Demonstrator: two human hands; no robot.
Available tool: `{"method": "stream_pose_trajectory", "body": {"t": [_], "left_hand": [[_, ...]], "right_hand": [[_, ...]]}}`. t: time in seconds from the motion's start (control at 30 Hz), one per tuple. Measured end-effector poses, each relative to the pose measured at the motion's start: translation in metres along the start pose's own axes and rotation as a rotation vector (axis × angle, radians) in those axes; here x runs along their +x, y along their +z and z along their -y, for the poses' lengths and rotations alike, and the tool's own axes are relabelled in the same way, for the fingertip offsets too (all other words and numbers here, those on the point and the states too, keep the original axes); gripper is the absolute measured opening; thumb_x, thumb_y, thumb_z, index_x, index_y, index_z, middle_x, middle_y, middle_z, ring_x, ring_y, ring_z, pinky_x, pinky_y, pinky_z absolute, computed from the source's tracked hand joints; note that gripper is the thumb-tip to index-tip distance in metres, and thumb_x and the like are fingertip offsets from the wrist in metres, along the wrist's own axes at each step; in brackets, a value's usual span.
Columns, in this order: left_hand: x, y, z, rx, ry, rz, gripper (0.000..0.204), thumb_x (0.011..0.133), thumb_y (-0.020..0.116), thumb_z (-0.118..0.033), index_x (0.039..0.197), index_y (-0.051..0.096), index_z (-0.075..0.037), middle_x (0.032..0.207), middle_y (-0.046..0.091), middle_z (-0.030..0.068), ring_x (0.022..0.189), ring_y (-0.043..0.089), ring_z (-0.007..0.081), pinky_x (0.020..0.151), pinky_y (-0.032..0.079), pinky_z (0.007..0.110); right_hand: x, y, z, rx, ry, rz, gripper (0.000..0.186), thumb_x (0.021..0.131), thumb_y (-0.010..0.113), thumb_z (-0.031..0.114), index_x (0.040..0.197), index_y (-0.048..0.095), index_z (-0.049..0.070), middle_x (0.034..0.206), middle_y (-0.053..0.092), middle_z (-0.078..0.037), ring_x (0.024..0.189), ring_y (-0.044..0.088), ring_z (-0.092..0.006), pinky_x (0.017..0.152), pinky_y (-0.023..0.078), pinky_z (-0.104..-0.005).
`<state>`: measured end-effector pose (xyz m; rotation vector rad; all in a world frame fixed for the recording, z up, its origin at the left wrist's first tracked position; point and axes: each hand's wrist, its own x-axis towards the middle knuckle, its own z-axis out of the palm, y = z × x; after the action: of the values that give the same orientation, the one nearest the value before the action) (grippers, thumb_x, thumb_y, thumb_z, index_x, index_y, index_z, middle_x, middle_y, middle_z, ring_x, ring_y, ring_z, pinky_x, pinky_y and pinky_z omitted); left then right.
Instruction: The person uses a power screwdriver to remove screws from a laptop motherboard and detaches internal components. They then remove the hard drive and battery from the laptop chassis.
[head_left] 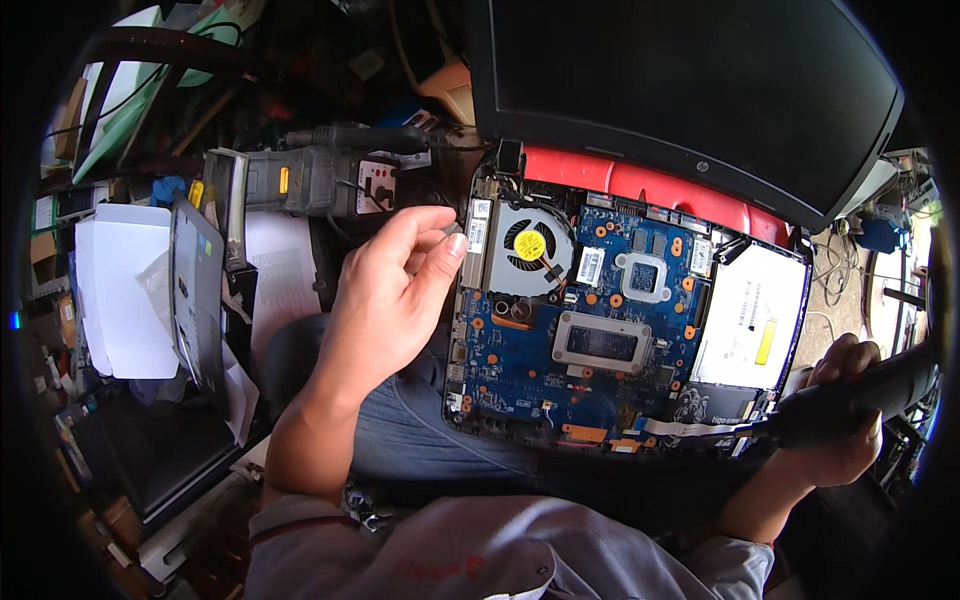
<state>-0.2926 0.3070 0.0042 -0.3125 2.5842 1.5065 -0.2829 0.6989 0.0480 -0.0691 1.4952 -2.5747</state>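
Fan (502, 272) w/ round yellow lbl (529, 245); white barcode lbl (478, 228) L of it; sq. white lbl (591, 267) on board (640, 303), R of it. Round logo (702, 167) on bezel (655, 155), upper R of fan; red print (440, 569) on shirt (500, 545), below.

We're peering through a black fisheye rim — edges bowing hard — as the white box (115, 300) shines bright beneath murky shadow up top.
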Motion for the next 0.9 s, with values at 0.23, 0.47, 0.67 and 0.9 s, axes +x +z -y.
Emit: {"method": "stream_pose_trajectory", "body": {"t": [0.23, 0.47, 0.67, 0.9], "left_hand": [[0.006, 0.005, 0.004, 0.013, 0.007, 0.044, 0.019, 0.103, 0.062, -0.011, 0.114, 0.063, 0.004, 0.093, 0.068, 0.0021, 0.082, 0.058, 0.0043, 0.071, 0.049, 0.021], [0.020, 0.007, 0.004, 0.156, 0.278, -0.143, 0.022, 0.092, 0.073, -0.009, 0.109, 0.065, 0.002, 0.102, 0.063, 0.0097, 0.070, 0.064, 0.0151, 0.061, 0.053, 0.028], [0.054, -0.007, -0.031, 0.609, 0.777, 0.141, 0.016, 0.081, 0.077, -0.001, 0.096, 0.072, 0.001, 0.094, 0.065, 0.0095, 0.078, 0.065, 0.0232, 0.068, 0.055, 0.031], [0.080, -0.005, -0.033, 0.724, 0.960, 0.128, 0.010, 0.074, 0.078, -0.004, 0.082, 0.073, -0.004, 0.083, 0.066, 0.0040, 0.072, 0.064, 0.0196, 0.061, 0.052, 0.032]], "right_hand": [[0.004, 0.001, -0.007, -0.074, -0.016, -0.050, 0.049, 0.090, 0.070, 0.033, 0.109, 0.039, 0.001, 0.104, 0.043, -0.012, 0.098, 0.059, -0.0187, 0.083, 0.055, -0.0290], [0.007, 0.005, -0.013, -0.161, -0.020, -0.128, 0.055, 0.085, 0.073, 0.040, 0.106, 0.045, -0.003, 0.094, 0.051, -0.017, 0.083, 0.057, -0.0201, 0.074, 0.049, -0.0250], [0.009, 0.005, -0.009, -0.226, -0.017, -0.081, 0.058, 0.083, 0.074, 0.045, 0.107, 0.047, -0.001, 0.096, 0.054, -0.017, 0.082, 0.057, -0.0184, 0.071, 0.044, -0.0238], [0.010, 0.004, -0.012, -0.241, -0.034, -0.108, 0.059, 0.083, 0.073, 0.045, 0.108, 0.046, -0.001, 0.094, 0.053, -0.015, 0.084, 0.056, -0.0191, 0.073, 0.043, -0.0258]]}}
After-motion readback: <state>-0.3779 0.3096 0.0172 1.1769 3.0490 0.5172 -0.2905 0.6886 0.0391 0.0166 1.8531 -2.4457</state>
